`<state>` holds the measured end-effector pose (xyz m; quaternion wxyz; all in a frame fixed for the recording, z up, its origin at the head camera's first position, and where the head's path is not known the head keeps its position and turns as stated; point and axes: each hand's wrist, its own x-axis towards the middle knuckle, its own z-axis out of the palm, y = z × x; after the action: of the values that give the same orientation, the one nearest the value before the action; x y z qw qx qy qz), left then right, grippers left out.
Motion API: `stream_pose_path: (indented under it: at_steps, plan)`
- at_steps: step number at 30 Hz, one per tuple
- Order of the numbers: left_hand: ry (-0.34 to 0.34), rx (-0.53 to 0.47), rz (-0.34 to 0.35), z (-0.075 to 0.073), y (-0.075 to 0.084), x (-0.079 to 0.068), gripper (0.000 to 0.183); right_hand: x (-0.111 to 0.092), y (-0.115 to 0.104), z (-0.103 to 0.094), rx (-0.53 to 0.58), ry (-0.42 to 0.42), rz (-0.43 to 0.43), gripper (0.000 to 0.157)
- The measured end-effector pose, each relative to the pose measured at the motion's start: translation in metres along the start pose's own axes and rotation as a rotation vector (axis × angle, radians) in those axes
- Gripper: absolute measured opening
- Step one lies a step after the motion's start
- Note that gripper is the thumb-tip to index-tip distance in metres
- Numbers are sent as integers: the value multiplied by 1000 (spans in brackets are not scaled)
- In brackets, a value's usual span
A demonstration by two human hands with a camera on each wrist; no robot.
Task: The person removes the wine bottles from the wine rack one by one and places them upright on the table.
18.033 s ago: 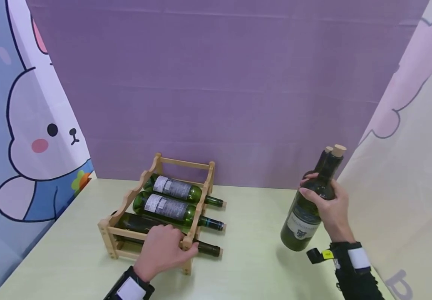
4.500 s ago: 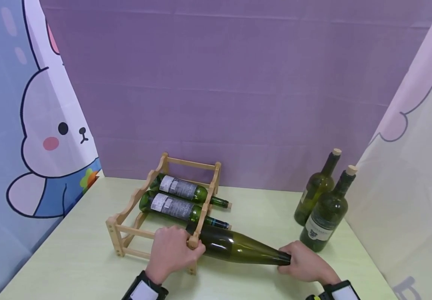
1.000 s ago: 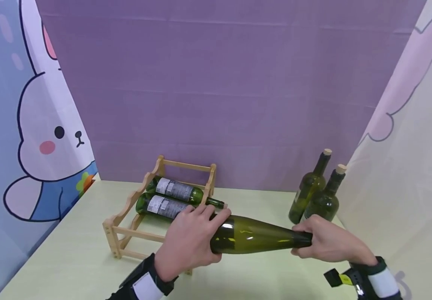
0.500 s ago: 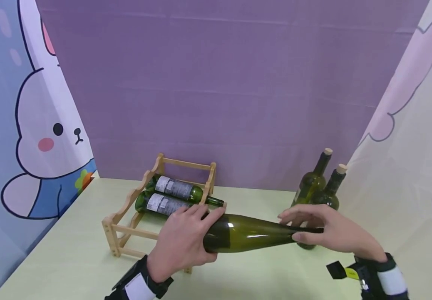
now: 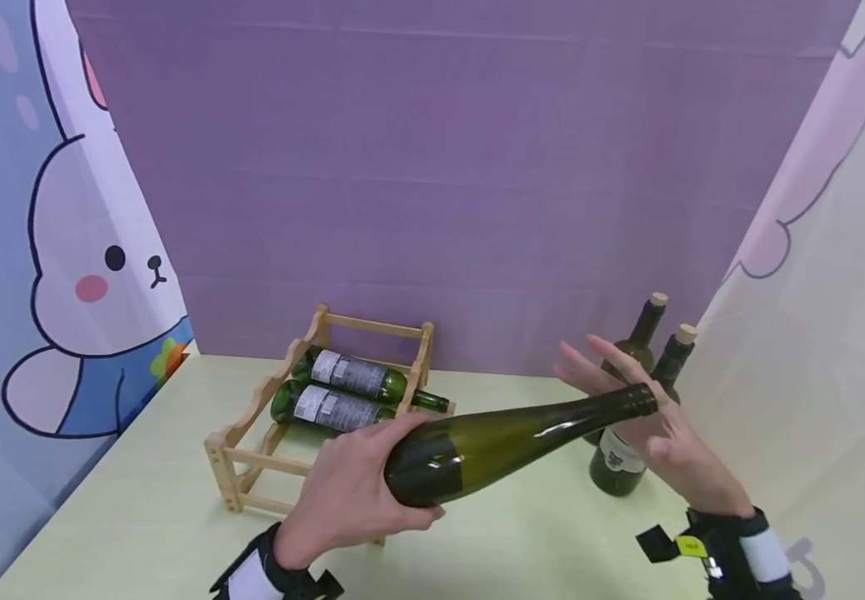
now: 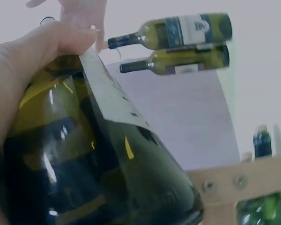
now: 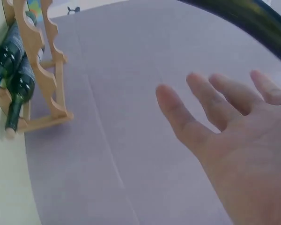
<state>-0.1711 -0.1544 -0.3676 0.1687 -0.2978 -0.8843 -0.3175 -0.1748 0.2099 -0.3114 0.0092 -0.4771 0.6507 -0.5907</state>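
Note:
My left hand (image 5: 357, 483) grips a green wine bottle (image 5: 507, 442) near its base, in the air in front of the rack. The bottle lies slantwise, its neck raised to the right. A pale label on its side shows in the left wrist view. Beside the neck, my right hand (image 5: 672, 454) has its fingers spread and straight. In the right wrist view these fingers (image 7: 210, 101) hold nothing, and the neck passes above them. The wooden wine rack (image 5: 263, 464) holds two labelled bottles, the rear one (image 5: 353, 375) and the front one (image 5: 335, 408), with necks pointing right.
Two corked bottles stand upright at the right of the table (image 5: 140, 467): a front one (image 5: 616, 475) with a white label and a rear one (image 5: 646, 325). My right hand partly hides them. A purple backdrop (image 5: 432, 183) rises behind the table.
Earlier the right hand set down two bottles, then a bottle was drawn from the rack's front slot. The right hand has just released its neck, which has swung upward in my left hand.

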Motion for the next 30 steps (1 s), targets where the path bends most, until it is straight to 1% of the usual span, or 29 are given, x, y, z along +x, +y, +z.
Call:
stream_pose_path:
  at_steps: [3,5,7,10,12,14,17,22,27,30]
  plan:
    - [-54,-116,-74,0,0,-2,87,4,8,5,49,-30,-25,107]
    - [-99,-222,-118,1,1,-3,84,8,11,10,74,-33,-32,110]
    - [-146,-343,-148,1,-1,-4,81,12,14,14,81,-29,-50,112]
    - [-205,-539,-183,4,-4,-6,76,20,15,22,63,17,-65,112]
    - [-225,-644,-196,7,-6,-6,73,25,15,28,38,57,-71,112]
    - [-229,-727,-189,12,-8,-7,71,30,15,34,19,100,-65,112]
    - [-219,-794,-163,22,-9,-8,69,38,14,42,12,136,-41,112]
    - [-195,-883,-158,42,-6,-12,69,52,12,58,25,170,53,113]
    - [-158,-958,-151,63,-3,-14,73,60,15,77,3,219,100,106]
    - [-142,-1018,-148,73,-2,-15,73,65,19,87,16,227,119,102]
